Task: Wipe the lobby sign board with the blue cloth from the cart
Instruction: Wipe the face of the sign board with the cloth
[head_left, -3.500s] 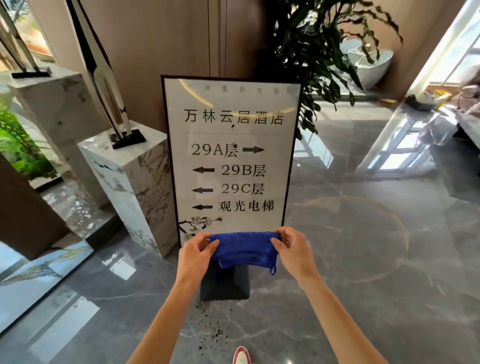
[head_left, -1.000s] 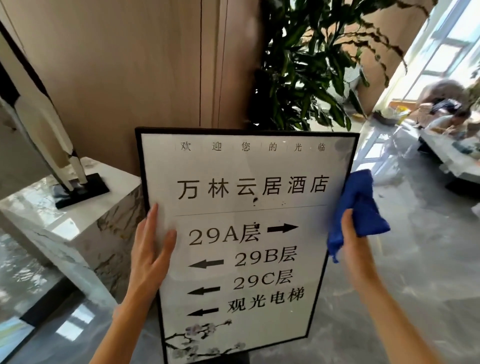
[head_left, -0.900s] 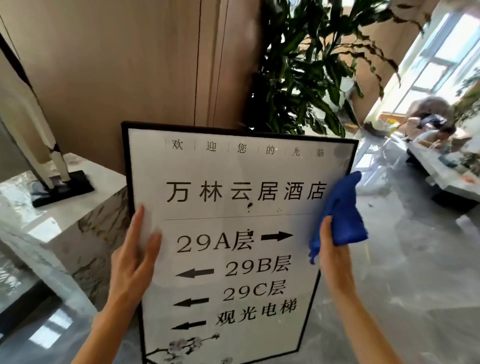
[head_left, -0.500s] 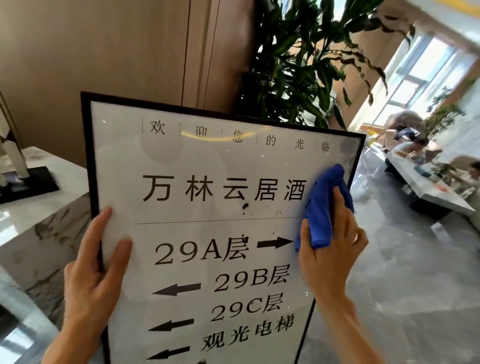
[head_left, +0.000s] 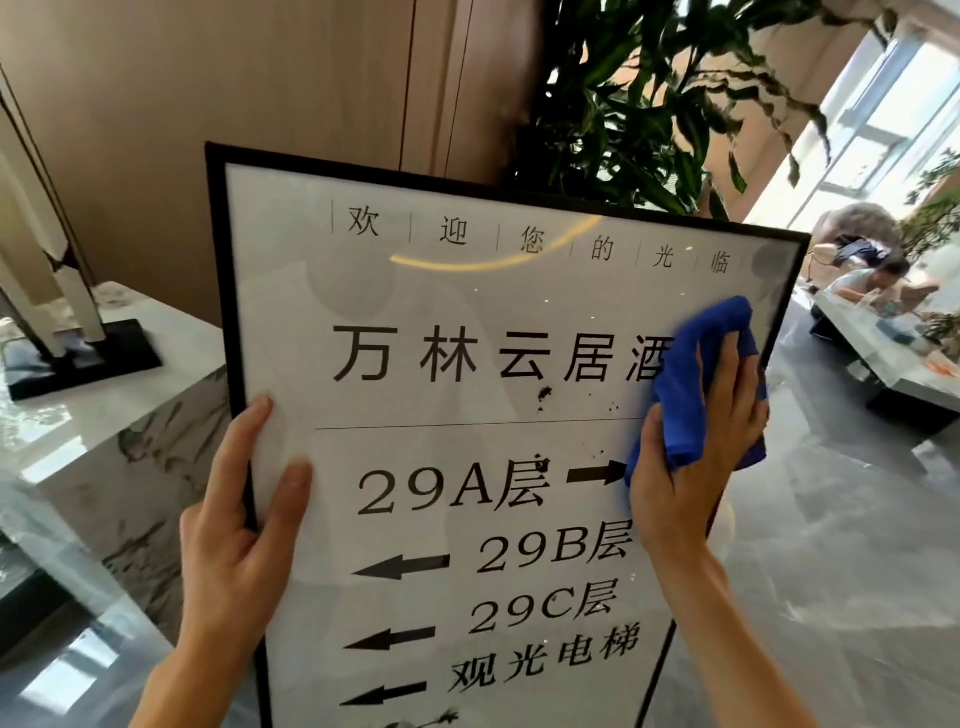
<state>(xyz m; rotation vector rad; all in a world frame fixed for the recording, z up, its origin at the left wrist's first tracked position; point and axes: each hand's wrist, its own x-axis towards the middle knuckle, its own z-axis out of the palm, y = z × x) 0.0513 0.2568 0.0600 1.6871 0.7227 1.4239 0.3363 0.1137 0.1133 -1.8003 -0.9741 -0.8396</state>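
Note:
The sign board (head_left: 447, 312), white with a black frame and black lettering, stands upright right in front of me and fills the middle of the head view. Small dark specks sit on its glass near the centre. My left hand (head_left: 244, 525) grips its left frame edge, thumb on the front. My right hand (head_left: 696, 447) holds the bunched blue cloth (head_left: 696, 374) pressed flat against the board's right side, covering the end of the big title line. The board's foot is out of view.
A marble plinth (head_left: 104, 436) with a black-based sculpture (head_left: 62, 312) stands close on the left. A tall leafy plant (head_left: 649, 104) rises behind the board before a wood-panelled wall. At the right, glossy grey floor (head_left: 831, 545) and a low table (head_left: 893, 353) with a person beside it.
My right hand has brought the cloth from beyond the board's right edge onto its face. My left hand keeps its hold on the left frame. I have moved closer.

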